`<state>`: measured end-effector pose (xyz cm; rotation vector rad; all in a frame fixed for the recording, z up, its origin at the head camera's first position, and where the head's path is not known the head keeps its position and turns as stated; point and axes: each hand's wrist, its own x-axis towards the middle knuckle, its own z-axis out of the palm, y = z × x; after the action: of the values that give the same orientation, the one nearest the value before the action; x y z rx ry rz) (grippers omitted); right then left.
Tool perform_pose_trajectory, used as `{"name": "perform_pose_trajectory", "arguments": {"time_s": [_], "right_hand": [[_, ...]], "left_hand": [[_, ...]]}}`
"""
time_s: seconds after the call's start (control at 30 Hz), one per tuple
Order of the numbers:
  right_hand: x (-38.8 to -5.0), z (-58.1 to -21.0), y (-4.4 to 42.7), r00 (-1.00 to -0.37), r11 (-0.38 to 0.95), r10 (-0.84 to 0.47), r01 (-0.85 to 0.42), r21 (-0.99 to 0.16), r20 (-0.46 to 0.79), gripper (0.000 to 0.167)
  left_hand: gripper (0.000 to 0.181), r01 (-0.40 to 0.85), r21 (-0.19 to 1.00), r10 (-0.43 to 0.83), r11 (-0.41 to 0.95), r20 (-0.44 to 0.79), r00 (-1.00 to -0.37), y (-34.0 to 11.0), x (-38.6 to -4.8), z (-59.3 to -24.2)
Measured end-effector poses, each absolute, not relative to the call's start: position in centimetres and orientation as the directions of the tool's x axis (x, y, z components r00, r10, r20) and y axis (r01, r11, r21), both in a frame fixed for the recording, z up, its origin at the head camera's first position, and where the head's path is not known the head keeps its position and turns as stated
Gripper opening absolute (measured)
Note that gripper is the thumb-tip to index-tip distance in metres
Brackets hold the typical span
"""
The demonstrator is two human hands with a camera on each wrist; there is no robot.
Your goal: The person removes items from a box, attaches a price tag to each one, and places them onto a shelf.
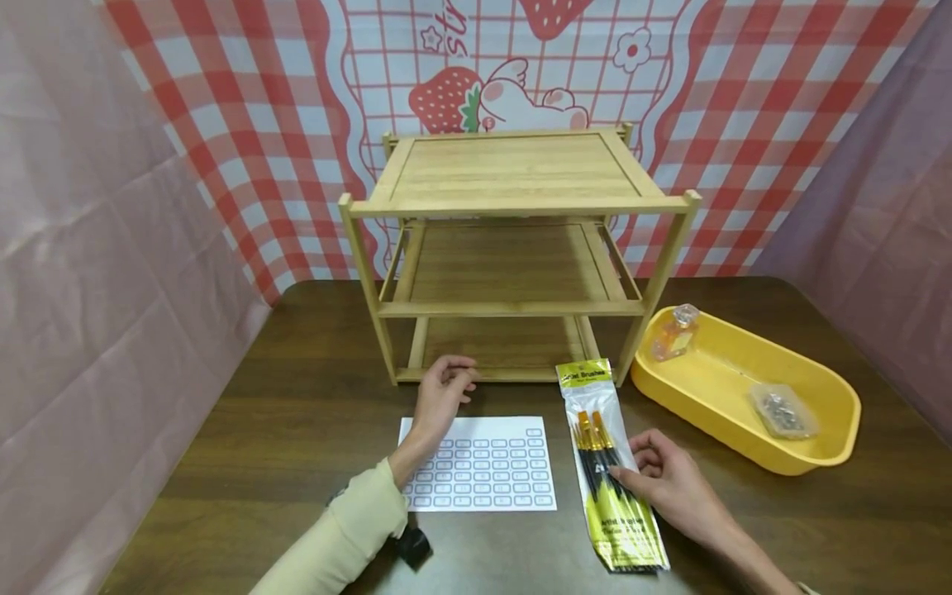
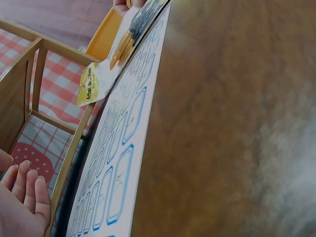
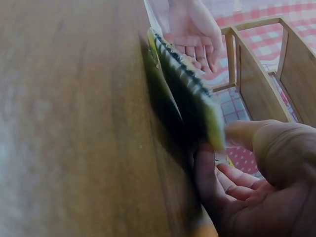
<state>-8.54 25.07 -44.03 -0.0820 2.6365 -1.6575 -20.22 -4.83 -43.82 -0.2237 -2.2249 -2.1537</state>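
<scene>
On a dark wood table [image 1: 290,430] stands a three-tier wooden rack [image 1: 513,169]. To its right sits a yellow basin [image 1: 717,376]. In front of the rack lies a white sheet [image 1: 513,471] printed with small boxes; the left hand [image 1: 444,398] is above its far edge, fingers loosely bent. Right of the sheet, the right hand [image 1: 673,481] pinches an Artist Brushes packet [image 1: 606,463] by its side, between thumb and fingers. Inside the basin lies a perfume bottle [image 1: 675,335].

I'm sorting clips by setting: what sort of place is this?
Probably an indoor tabletop booth, perhaps in a home or studio; I can't tell which. A checked cloth hangs behind the table, plain drapes close in both sides, and a shelf stands on the tabletop.
</scene>
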Motion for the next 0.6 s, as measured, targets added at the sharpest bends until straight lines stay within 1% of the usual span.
{"name": "perform_pose_trajectory", "arguments": {"time_s": [0.33,0.43,0.6], "right_hand": [[-8.46,-43.53,24.84,-1.0,0.597,-0.005,-0.001,-0.802,-0.003,0.04],[-8.48,-43.41,24.82,-1.0,0.645,-0.009,-0.02,-0.764,0.019,0.042],[-8.36,-43.37,24.79,-0.997,0.707,-0.011,-0.064,-0.704,0.079,0.04]], "left_hand": [[0.023,0.134,0.99,0.072,0.037,0.131,-0.989,-4.85,-20.3,-43.97],[0.023,0.135,0.99,0.067,0.037,0.132,-0.989,-4.9,-20.26,-43.91],[0.023,0.137,0.99,0.069,0.042,0.134,-0.989,-5.03,-20.2,-43.86]]}}
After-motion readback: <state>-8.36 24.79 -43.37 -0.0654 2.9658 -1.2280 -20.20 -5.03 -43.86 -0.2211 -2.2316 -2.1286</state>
